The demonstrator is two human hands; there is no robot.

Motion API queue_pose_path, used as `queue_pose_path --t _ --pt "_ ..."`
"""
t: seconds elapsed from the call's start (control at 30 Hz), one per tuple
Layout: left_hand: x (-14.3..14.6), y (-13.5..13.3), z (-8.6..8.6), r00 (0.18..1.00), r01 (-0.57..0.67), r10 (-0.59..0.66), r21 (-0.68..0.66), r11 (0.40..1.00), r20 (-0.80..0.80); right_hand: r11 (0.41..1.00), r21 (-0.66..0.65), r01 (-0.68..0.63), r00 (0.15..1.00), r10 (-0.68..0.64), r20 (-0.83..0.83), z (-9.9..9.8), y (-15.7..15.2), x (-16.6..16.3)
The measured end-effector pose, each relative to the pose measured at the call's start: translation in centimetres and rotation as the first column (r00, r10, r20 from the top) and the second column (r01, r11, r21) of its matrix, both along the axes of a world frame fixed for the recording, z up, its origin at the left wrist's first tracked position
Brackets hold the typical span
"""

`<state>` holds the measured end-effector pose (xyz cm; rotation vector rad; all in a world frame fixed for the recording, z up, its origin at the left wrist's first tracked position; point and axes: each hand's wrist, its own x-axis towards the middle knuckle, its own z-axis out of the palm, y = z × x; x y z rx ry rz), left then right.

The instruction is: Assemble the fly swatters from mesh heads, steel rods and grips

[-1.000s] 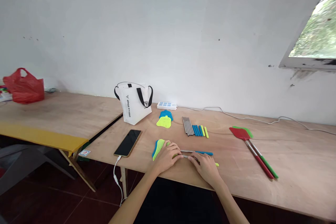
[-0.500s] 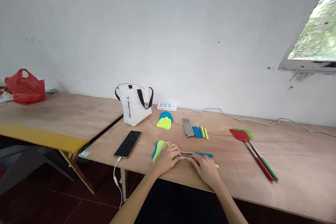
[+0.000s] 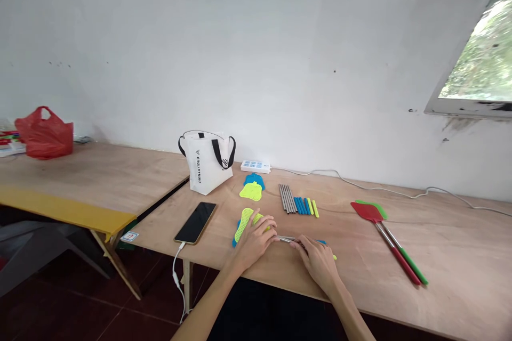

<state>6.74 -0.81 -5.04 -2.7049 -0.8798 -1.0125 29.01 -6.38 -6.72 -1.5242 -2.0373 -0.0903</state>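
A yellow fly swatter (image 3: 244,219) with a metal shaft lies crosswise before me, partly over a blue fly swatter (image 3: 234,241). My left hand (image 3: 256,237) is closed around the neck of the yellow one, just below its perforated head. Further along, my right hand (image 3: 314,257) grips its shaft near the yellow handle, whose tip shows past the fingers. The blue swatter's handle (image 3: 322,242) sticks out behind my right hand. Beyond lie a loose yellow swatter head (image 3: 251,191), a loose blue head (image 3: 255,177), several metal tubes (image 3: 287,199), blue grips (image 3: 302,205) and yellow grips (image 3: 316,208).
A phone (image 3: 196,222) with a white cable lies left, below a white bag (image 3: 208,165). A power strip (image 3: 255,167) sits by the wall. To the right are a red swatter (image 3: 366,211) and a green swatter (image 3: 414,266). A red plastic bag (image 3: 46,136) rests on the other table.
The yellow swatter's head has shifted up and turned, uncovering more of the blue head's lower edge. Both hands keep their hold on it. My view has moved slightly.
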Motion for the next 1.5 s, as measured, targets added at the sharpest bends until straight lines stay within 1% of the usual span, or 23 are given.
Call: queue_pose_path --t 0.07,0.13,0.2,0.27,0.3,0.37,0.4,0.5,0.6,0.67,0.73,0.83,0.9,0.97,1.07,1.13,1.2,1.23,1.3,1.4,1.5 --pt "-0.6 0.3 0.7 0.999 -0.025 0.024 0.033 0.999 0.022 1.000 -0.008 0.017 1.000 -0.017 0.002 0.4 0.2 1.2" --pt "-2.0 0.6 1.6 0.995 -0.081 0.077 0.062 0.995 0.059 0.999 0.006 0.034 0.999 -0.034 -0.012 0.9 0.4 3.7" --pt "-3.9 1.1 2.6 0.986 -0.149 0.142 0.085 0.985 0.083 0.996 0.070 0.050 0.998 -0.047 -0.045 1.2 0.5 7.3" --pt "-5.9 1.4 3.5 0.975 -0.211 0.202 0.111 0.971 0.093 0.981 0.139 0.136 0.987 -0.122 -0.102 1.3 0.4 11.1" --pt "-6.6 1.6 3.9 0.972 -0.229 0.218 0.126 0.965 0.093 0.974 0.149 0.172 0.980 -0.153 -0.126 1.2 0.3 12.8" --pt "-7.4 1.7 4.3 0.968 -0.247 0.236 0.151 0.957 0.088 0.974 0.097 0.204 0.969 -0.186 -0.165 0.9 -0.1 15.2" --pt "-7.4 1.7 4.4 0.965 -0.256 0.243 0.162 0.953 0.094 0.977 0.068 0.204 0.965 -0.188 -0.185 0.8 -0.2 15.9" --pt "-6.4 1.2 4.7 0.942 -0.321 0.293 0.190 0.928 0.160 0.983 0.020 0.183 0.955 -0.173 -0.241 0.4 -0.5 16.3" --pt "-5.1 0.1 5.0 0.893 -0.432 0.388 0.199 0.879 0.228 0.978 0.052 0.202 0.946 -0.182 -0.267 0.8 -0.6 15.9" --pt "-4.6 -0.6 5.1 0.855 -0.505 0.452 0.203 0.839 0.255 0.972 0.083 0.220 0.946 -0.192 -0.260 1.4 -0.7 15.7" --pt "-4.3 -1.0 5.1 0.821 -0.555 0.490 0.211 0.805 0.292 0.966 0.102 0.239 0.947 -0.209 -0.244 2.2 -1.0 15.5" --pt "-4.2 -1.0 4.9 0.779 -0.597 0.500 0.201 0.777 0.379 0.958 0.085 0.274 0.945 -0.252 -0.207 3.6 -1.6 14.8" --pt "-4.3 -0.6 4.7 0.742 -0.619 0.506 0.160 0.769 0.441 0.959 0.056 0.278 0.949 -0.265 -0.171 4.5 -2.2 13.9" --pt "-4.5 -0.1 4.5 0.729 -0.605 0.509 0.081 0.792 0.458 0.960 0.042 0.275 0.954 -0.268 -0.135 5.4 -2.6 12.8" --pt "-4.9 0.5 4.1 0.758 -0.527 0.514 -0.087 0.845 0.402 0.960 0.031 0.279 0.957 -0.275 -0.089 6.4 -3.0 11.4" --pt "-5.4 0.7 3.9 0.764 -0.508 0.536 -0.177 0.843 0.360 0.959 0.021 0.284 0.956 -0.282 -0.078 6.8 -3.2 10.9" --pt "-5.9 0.8 3.9 0.764 -0.510 0.563 -0.238 0.826 0.316 0.959 0.013 0.282 0.957 -0.280 -0.082 6.9 -3.3 11.0" --pt "-6.2 0.8 3.9 0.776 -0.496 0.560 -0.269 0.826 0.288 0.962 0.009 0.274 0.958 -0.273 -0.086 6.8 -3.4 11.2" --pt "-6.7 0.8 4.3 0.829 -0.428 0.512 -0.336 0.839 0.224 0.966 0.002 0.257 0.962 -0.256 -0.098 6.6 -3.4 11.9" --pt "-7.3 0.7 4.9 0.923 -0.282 0.363 -0.419 0.863 0.128 0.969 -0.020 0.245 0.963 -0.246 -0.113 6.2 -3.3 13.7" --pt "-7.1 0.2 5.6 0.964 -0.207 0.261 -0.467 0.860 0.054 0.967 -0.078 0.243 0.962 -0.251 -0.109 5.8 -3.2 15.4"
